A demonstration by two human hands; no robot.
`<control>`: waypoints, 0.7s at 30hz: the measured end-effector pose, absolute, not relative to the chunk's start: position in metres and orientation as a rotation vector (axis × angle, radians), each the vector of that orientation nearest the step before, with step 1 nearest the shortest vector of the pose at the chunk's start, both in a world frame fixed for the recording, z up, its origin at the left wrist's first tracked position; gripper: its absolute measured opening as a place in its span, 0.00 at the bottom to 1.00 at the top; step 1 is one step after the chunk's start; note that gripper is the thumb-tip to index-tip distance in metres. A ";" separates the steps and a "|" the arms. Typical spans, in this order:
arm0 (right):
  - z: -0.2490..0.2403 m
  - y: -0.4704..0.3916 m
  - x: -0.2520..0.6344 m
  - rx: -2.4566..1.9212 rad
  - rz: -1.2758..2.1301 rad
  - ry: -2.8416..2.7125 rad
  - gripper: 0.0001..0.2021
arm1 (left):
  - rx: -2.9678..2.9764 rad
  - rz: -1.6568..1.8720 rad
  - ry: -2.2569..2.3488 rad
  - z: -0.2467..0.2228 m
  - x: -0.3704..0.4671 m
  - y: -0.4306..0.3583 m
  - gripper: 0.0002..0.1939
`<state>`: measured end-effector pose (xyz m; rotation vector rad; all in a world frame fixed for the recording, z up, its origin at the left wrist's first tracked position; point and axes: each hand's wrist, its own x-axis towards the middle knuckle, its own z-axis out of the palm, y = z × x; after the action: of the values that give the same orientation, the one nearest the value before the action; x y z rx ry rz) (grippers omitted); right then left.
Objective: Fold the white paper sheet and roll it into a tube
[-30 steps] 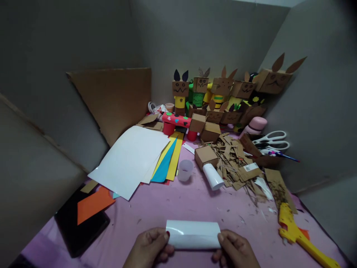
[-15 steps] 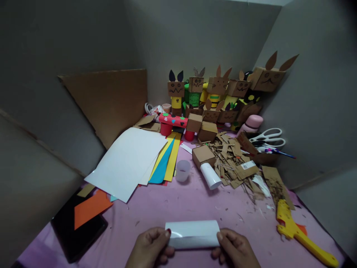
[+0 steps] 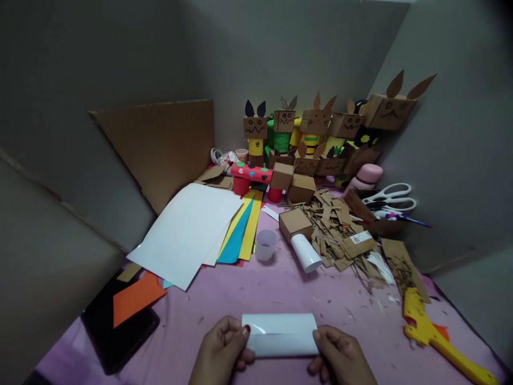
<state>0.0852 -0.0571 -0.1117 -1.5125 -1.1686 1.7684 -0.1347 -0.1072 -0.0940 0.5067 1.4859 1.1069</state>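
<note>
Gripping a rolled white paper tube (image 3: 280,335) at either end, the left hand (image 3: 224,347) and the right hand (image 3: 340,357) hold it level just above the pink table cover (image 3: 224,297) at the near edge, thumbs on top and fingers curled beneath. The tube is glossy white, lying crosswise, with one seam line along its length where the sheet overlaps.

Beyond it, a small translucent cup (image 3: 265,245) stands upright; whether it holds anything cannot be told. Just right of the cup lies a second white roll (image 3: 306,254), touching a plain brown cardboard box (image 3: 295,223). A heap of cardboard scraps (image 3: 340,235) spreads to the right, with a white label (image 3: 363,237) on one piece; its print is too small to read.

To the left, a large white sheet (image 3: 188,232) overlaps yellow and blue sheets (image 3: 240,232). An orange sheet (image 3: 136,297) rests on a black slab (image 3: 120,331) at the near left. A yellow glue gun (image 3: 433,334) lies at the near right.

White-handled scissors (image 3: 390,197) rest on a brown box at far right. Along the back wall stand box-headed cardboard figures (image 3: 316,128) with ears and drawn faces, and a big cardboard sheet (image 3: 160,144) leans on the left wall.
</note>
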 end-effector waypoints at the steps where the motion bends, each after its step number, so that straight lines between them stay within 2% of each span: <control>1: -0.112 -0.057 0.084 -1.523 1.754 -1.177 0.29 | 0.509 1.109 1.488 -0.095 -0.135 -0.107 0.24; 10: -0.113 -0.058 0.077 -1.562 1.648 -1.147 0.23 | 0.511 1.127 1.501 -0.100 -0.135 -0.103 0.23; 21: -0.119 -0.056 0.077 -1.555 1.654 -1.158 0.22 | 0.449 1.189 1.508 -0.090 -0.130 -0.104 0.18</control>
<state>0.0769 -0.0555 -0.1185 -1.5548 -1.1581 1.6536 -0.1300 -0.1040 -0.0901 0.4489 1.5079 1.1887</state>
